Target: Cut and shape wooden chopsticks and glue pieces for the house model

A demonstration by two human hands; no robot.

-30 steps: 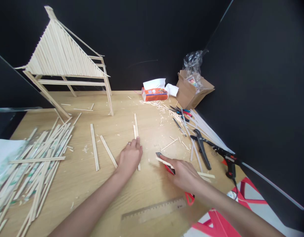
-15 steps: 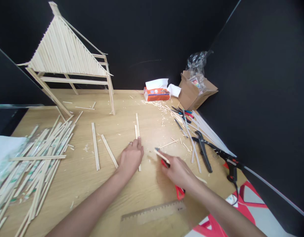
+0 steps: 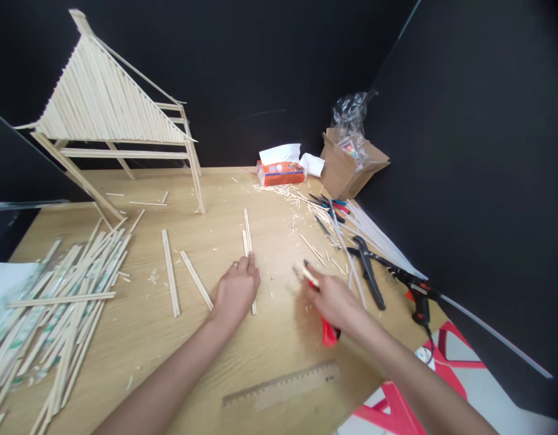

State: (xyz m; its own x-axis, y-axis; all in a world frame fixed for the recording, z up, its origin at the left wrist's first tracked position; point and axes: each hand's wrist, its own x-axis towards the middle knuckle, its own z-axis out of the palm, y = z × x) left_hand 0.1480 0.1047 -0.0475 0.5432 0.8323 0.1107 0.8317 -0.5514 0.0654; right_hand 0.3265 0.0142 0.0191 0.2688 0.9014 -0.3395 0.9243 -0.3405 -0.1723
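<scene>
My left hand (image 3: 237, 284) presses its fingertips down on thin wooden sticks (image 3: 247, 232) that lie side by side on the table, one reaching farther out than the other. Its fingers are together, partly covering the sticks. To the right, my right hand (image 3: 335, 299) is closed around a red-handled cutting tool (image 3: 329, 332), whose blurred jaws point away from me. A short pale stick (image 3: 310, 275) also shows in its fingers. Left of my left hand lie two more pairs of sticks (image 3: 170, 272). A clear ruler (image 3: 281, 385) lies nearest me.
A stick-built house model (image 3: 109, 103) stands back left, above a heap of loose sticks (image 3: 74, 320). Offcuts (image 3: 283, 192) lie by a tissue pack (image 3: 282, 173) and a cardboard box (image 3: 351, 166). A black cutter (image 3: 369, 272) and a glue gun (image 3: 421, 296) lie right.
My right hand, with the red-handled tool, has moved slightly right and away from me, past small scraps. My left hand stays on the sticks. The whole view has shifted a little.
</scene>
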